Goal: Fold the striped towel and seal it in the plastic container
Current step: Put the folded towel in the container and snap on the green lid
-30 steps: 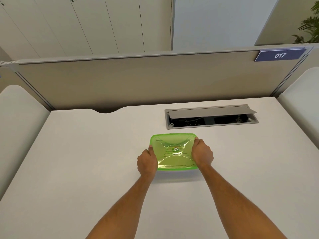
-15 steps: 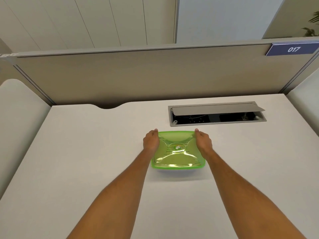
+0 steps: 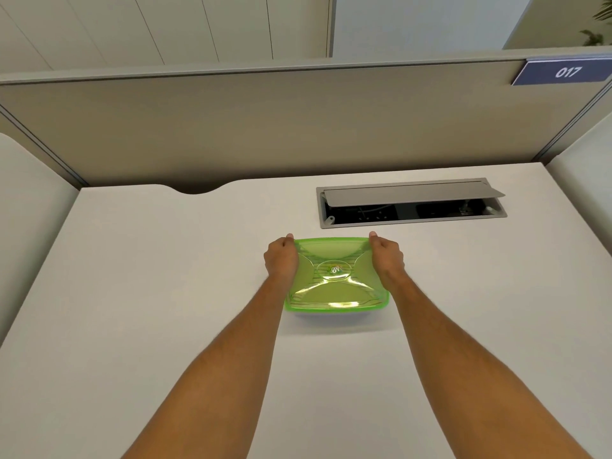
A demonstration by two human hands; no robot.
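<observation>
My left hand [image 3: 280,260] and right hand [image 3: 386,260] have slid from the middle of the container's sides up to the far corners of the green lid [image 3: 334,276], each clenched over its corner, pressing down. The plastic container [image 3: 331,314] sits mid-desk [image 3: 165,293], the striped towel faintly visible through the lid (stripes only). I judge the near edge seated, sealing nearly done

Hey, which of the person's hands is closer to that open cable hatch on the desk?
Right. The right hand grips the green lid's far right corner, just below the cable hatch; the left hand holds the opposite corner, farther away.
</observation>
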